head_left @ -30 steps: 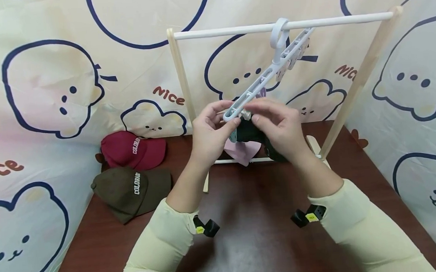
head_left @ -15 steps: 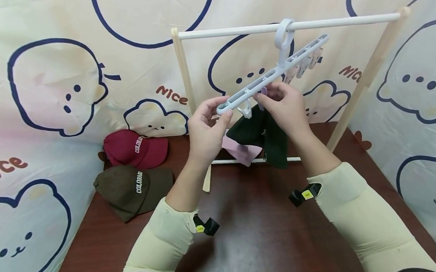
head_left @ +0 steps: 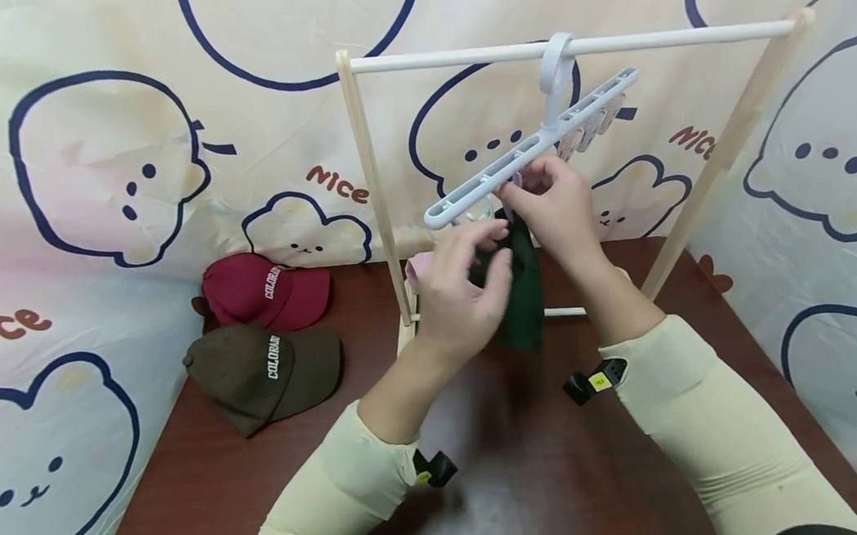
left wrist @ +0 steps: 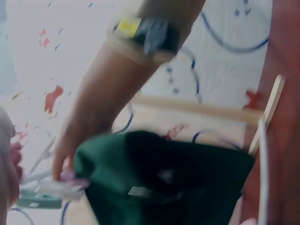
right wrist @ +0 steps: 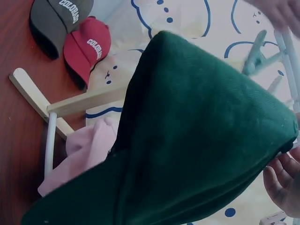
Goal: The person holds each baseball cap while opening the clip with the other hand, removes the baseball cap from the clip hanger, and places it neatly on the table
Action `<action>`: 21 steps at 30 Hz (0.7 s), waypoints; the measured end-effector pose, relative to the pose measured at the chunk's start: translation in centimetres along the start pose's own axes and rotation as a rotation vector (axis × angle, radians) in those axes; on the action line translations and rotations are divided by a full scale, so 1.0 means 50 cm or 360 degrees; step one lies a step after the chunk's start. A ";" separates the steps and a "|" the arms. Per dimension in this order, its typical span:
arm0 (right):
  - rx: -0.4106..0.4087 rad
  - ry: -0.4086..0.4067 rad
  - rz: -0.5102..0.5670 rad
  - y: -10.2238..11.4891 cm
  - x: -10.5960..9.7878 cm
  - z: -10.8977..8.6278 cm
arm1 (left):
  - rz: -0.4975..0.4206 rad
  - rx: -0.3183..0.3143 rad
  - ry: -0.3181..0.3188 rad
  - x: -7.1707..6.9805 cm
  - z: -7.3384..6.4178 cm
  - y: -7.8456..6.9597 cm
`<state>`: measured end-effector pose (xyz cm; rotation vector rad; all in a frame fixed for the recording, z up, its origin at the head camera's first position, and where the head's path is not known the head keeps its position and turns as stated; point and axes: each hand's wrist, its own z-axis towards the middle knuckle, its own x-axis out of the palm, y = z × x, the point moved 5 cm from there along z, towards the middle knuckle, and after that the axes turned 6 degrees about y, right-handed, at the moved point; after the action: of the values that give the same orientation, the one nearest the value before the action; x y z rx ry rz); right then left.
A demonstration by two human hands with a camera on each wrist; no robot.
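Observation:
A white clip hanger (head_left: 500, 175) hangs slanted from the rack's top rod. Under it my right hand (head_left: 553, 202) pinches a small purple clip (head_left: 516, 180) at the edge of a dark green cap (head_left: 523, 303). Seen from the right wrist, the green cap (right wrist: 201, 126) hangs down and fills the middle, its brim at lower left. My left hand (head_left: 463, 290) is in front of the cap in the head view, thumb and fingers apart with nothing between them, and hides part of it. A pale clip (head_left: 480, 209) dangles near the hanger's front end.
A red cap (head_left: 264, 292) and a brown cap (head_left: 266, 376) lie at left on the dark wooden table (head_left: 478, 477). Wooden rack posts (head_left: 730, 143) stand on both sides. A pink cloth item (right wrist: 91, 147) is near the rack's lower rod. Several clips (head_left: 596, 122) hang at the hanger's far end.
My left hand has let go of the hanger's front end and moved down and right, in front of the green cap. Before that, my right hand shifted from the front clip to the purple one.

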<state>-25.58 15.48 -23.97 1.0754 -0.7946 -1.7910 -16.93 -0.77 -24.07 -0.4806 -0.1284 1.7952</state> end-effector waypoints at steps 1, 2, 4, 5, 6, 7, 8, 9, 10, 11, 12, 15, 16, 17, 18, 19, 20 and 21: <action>-0.0003 -0.0005 -0.0008 0.001 0.000 -0.001 | -0.0047 -0.0079 0.0113 0.015 -0.003 0.003; -0.0008 -0.0004 -0.0011 0.002 0.000 -0.001 | -0.0081 -0.0179 0.0217 0.029 -0.005 0.009; -0.0034 0.0007 -0.0028 0.006 0.000 -0.003 | -0.0116 -0.0378 0.0360 0.049 -0.013 0.024; -0.0041 0.0013 -0.0040 0.007 0.000 -0.004 | -0.0116 -0.0467 0.0407 0.056 -0.017 0.033; -0.0047 0.0021 -0.0053 0.008 -0.001 -0.005 | -0.0119 -0.0538 0.0442 0.061 -0.021 0.040; -0.0054 0.0031 -0.0060 0.009 0.000 -0.005 | -0.0114 -0.0588 0.0465 0.065 -0.025 0.046; -0.0061 0.0038 -0.0065 0.010 -0.001 -0.006 | -0.0104 -0.0618 0.0484 0.068 -0.028 0.051; -0.0072 0.0047 -0.0072 0.011 -0.001 -0.006 | -0.0094 -0.0634 0.0499 0.071 -0.030 0.054; -0.0084 0.0059 -0.0075 0.012 -0.001 -0.005 | -0.0083 -0.0644 0.0510 0.073 -0.032 0.056; -0.0103 0.0075 -0.0074 0.014 -0.002 -0.004 | -0.0074 -0.0646 0.0517 0.075 -0.034 0.058; -0.0130 0.0094 -0.0074 0.015 -0.002 -0.003 | -0.0065 -0.0642 0.0519 0.077 -0.035 0.060; -0.0216 0.0174 -0.0087 0.022 -0.001 0.001 | -0.0034 -0.0638 0.0523 0.080 -0.034 0.065; -0.0237 0.0200 -0.0100 0.024 -0.001 0.003 | -0.0019 -0.0645 0.0527 0.081 -0.034 0.067; -0.0250 0.0221 -0.0118 0.026 -0.001 0.004 | -0.0008 -0.0651 0.0534 0.082 -0.033 0.070; -0.0251 0.0237 -0.0144 0.027 -0.001 0.006 | 0.0001 -0.0658 0.0546 0.082 -0.032 0.072; -0.0244 0.0254 -0.0169 0.028 -0.001 0.007 | 0.0016 -0.0666 0.0557 0.082 -0.030 0.075; -0.0232 0.0268 -0.0197 0.029 -0.002 0.008 | 0.0034 -0.0677 0.0573 0.082 -0.028 0.077; -0.0215 0.0284 -0.0220 0.029 -0.003 0.010 | 0.0053 -0.0690 0.0591 0.081 -0.025 0.079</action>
<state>-25.48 15.04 -22.51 1.2048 -0.4955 -1.8053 -20.84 1.74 -27.54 -1.1209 -0.2528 1.6793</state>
